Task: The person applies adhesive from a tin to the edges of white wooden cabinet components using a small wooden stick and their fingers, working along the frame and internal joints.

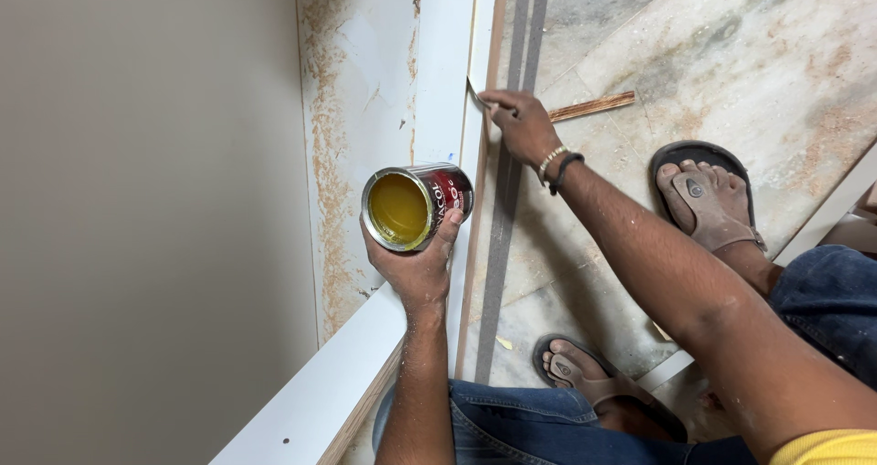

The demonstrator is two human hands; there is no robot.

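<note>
Glue is the risk here. The left hand (pixel 416 269) has its fingers wrapped round a small round metal tin with a dark red label (pixel 416 206), lid off and holding yellow adhesive; the tin is tipped well over, its open mouth facing up at the camera and off to the left of the thumb. The tin sits above the fingers, over the narrow white laminated board edge (pixel 443 72), with the rust-stained white panel (pixel 352 109) just beyond the fingertips. If the wrist rolls any further, I judge the adhesive could run over the rim onto that panel or down the knuckles.

The right hand (pixel 523 125) is clenched around a small flat pale scrap used as a spreader (pixel 477 93), whose tip pokes out past the fingertips and touches the board's edge. The piece is thin and mostly hidden in the pinch, so how firm the hold is I cannot tell; a slip there could smear glue onto the white face or drag the fingers through it.

Just right of those fingers run long grey strips (pixel 512 182) on the marble floor (pixel 731 54), and a short brown wooden stick (pixel 592 107) lies behind the knuckles. Drips could land on the strips. The sandalled feet (pixel 703 195) are near the wrist, so a shift in balance could jog either arm.
</note>
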